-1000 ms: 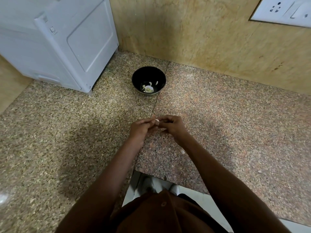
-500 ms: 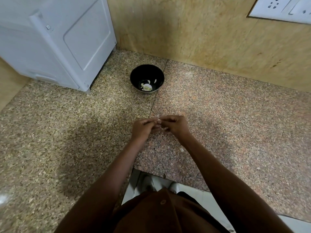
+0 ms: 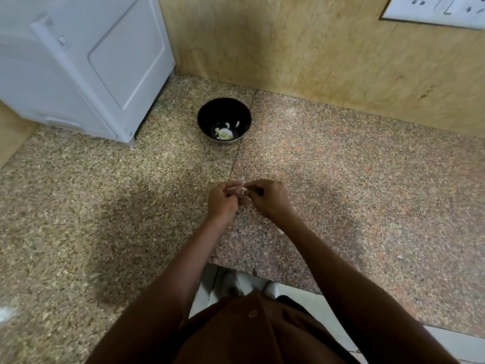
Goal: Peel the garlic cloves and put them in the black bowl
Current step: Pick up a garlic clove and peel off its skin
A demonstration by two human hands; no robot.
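A black bowl stands on the granite counter near the back wall, with pale peeled garlic lying in its bottom. In front of it, over the counter's middle, my left hand and my right hand meet fingertip to fingertip. Both pinch a small whitish garlic clove between them. Most of the clove is hidden by the fingers. A loose bit of skin lies on the counter beside my right wrist.
A white appliance fills the back left corner, close to the bowl. A tan stone wall rises behind, with a white socket plate at top right. The counter's front edge runs just below my forearms.
Both hands stay together on the clove, with the fingers shifting slightly. The view has tilted a little; the bowl has not moved.
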